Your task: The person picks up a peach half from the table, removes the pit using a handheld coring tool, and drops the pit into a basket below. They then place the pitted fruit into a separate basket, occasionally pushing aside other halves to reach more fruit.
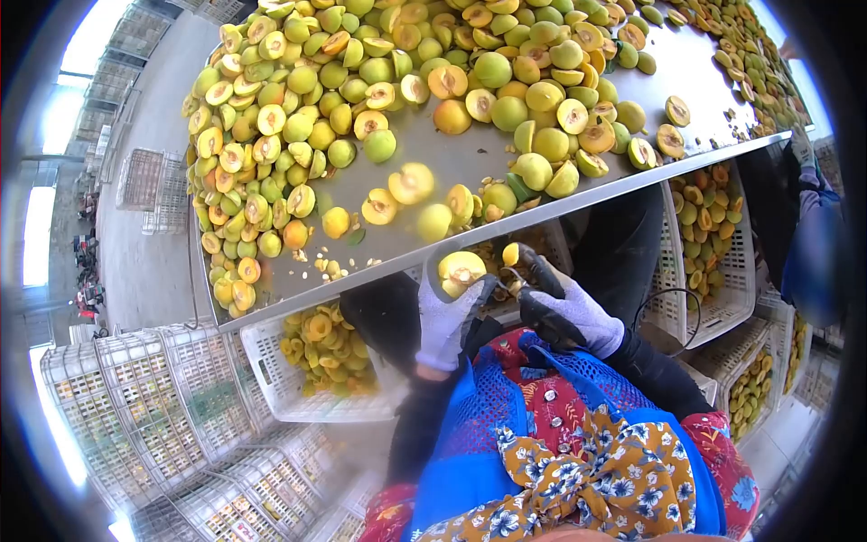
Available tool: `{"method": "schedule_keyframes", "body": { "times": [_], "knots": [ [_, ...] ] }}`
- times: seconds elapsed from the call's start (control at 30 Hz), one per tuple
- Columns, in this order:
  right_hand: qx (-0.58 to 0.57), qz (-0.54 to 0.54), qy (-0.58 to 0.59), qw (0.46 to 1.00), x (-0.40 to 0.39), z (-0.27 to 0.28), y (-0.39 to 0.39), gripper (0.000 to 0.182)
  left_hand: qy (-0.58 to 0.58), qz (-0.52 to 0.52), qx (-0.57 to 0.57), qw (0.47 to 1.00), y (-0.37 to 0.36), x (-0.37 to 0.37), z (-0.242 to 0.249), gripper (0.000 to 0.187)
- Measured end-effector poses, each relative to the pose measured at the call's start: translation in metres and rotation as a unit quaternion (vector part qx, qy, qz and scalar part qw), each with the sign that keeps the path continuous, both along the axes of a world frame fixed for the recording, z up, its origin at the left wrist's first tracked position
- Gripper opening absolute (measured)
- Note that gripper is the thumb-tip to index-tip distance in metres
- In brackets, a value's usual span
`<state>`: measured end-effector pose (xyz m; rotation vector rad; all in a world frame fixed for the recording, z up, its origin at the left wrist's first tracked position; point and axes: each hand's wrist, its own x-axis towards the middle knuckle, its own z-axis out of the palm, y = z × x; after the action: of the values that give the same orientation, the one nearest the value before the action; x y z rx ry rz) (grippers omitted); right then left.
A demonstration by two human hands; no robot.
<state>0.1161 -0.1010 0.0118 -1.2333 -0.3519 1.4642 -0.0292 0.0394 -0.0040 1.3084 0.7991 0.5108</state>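
My left hand (442, 318), in a pale lilac glove with dark fingertips, is closed around a cut peach half (461, 268), yellow flesh showing, just below the table's near edge. To its right my right hand (573, 314), in a matching glove, has its fingers curled together. A small yellow piece (511, 254) shows at its fingertips, and something small and dark lies lower between the fingers; its kind is too small to tell. Peach halves (379, 206) and a whole-looking peach (434, 222) lie on the metal table (361, 257) near both hands.
A large heap of yellow-green peaches (307, 81) covers the far and left table. Below stand a white crate (312, 411) of peach pieces at left and another crate (713, 316) at right. Stacked crates (135, 406) fill the lower left. Another person's sleeve (817, 203) shows far right.
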Motion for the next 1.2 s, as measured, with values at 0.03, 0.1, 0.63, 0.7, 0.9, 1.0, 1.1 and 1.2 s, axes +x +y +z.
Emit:
{"method": "schedule_keyframes", "body": {
  "times": [0.03,0.1,0.63,0.7,0.9,1.0,1.1,1.2],
  "knots": [
    [-0.003,-0.003,0.008,1.000,0.003,-0.002,0.000,0.061,-0.029,0.013,-0.058,0.998,-0.001,-0.002,-0.002,0.052],
    [-0.050,0.003,0.027,0.998,0.008,-0.013,-0.005,0.047,-0.106,0.048,-0.216,0.969,0.001,-0.005,-0.008,0.044],
    [-0.004,0.156,-0.578,0.801,-0.028,0.000,0.009,0.039,0.029,-0.021,0.165,0.986,-0.014,-0.010,-0.033,0.038],
    [-0.004,0.145,-0.579,0.802,-0.030,0.000,0.010,0.039,0.024,-0.033,0.109,0.993,-0.012,-0.003,-0.009,0.043],
    [0.011,0.182,-0.573,0.799,-0.027,0.001,0.011,0.042,0.081,-0.017,0.174,0.981,-0.020,-0.001,-0.008,0.032],
    [0.010,0.195,-0.540,0.819,-0.028,-0.001,0.009,0.041,0.038,0.076,-0.027,0.996,-0.027,0.002,-0.019,0.033],
    [0.057,0.171,-0.505,0.844,-0.030,-0.012,0.007,0.035,0.032,0.097,0.004,0.995,-0.033,0.006,-0.021,0.038],
    [0.087,0.152,-0.272,0.946,-0.020,-0.020,0.007,0.031,-0.031,0.102,0.029,0.994,-0.037,0.014,-0.012,0.035]
  ]
}}
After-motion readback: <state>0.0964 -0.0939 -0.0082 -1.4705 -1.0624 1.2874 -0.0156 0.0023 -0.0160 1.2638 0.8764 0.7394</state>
